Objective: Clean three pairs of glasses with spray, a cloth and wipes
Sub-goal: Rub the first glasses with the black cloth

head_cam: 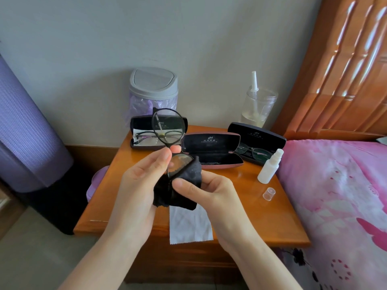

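Our left hand (pixel 137 181) pinches the glasses (pixel 168 126); our right hand (pixel 209 191) grips the black cloth (pixel 188 175) near the table's (pixel 251 216) front edge.

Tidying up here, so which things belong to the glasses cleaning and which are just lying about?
Job: held glasses, black cloth, spray bottle, bottle cap, white cloth, left-case glasses, right-case glasses.
Lying about: plastic jar, purple roll, pink bedding.

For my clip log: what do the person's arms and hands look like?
Both forearms are bare to the frame edge, no sleeves in view. The left hand and right hand wear no gloves; no rings, watch or bracelet show on fingers or wrists.
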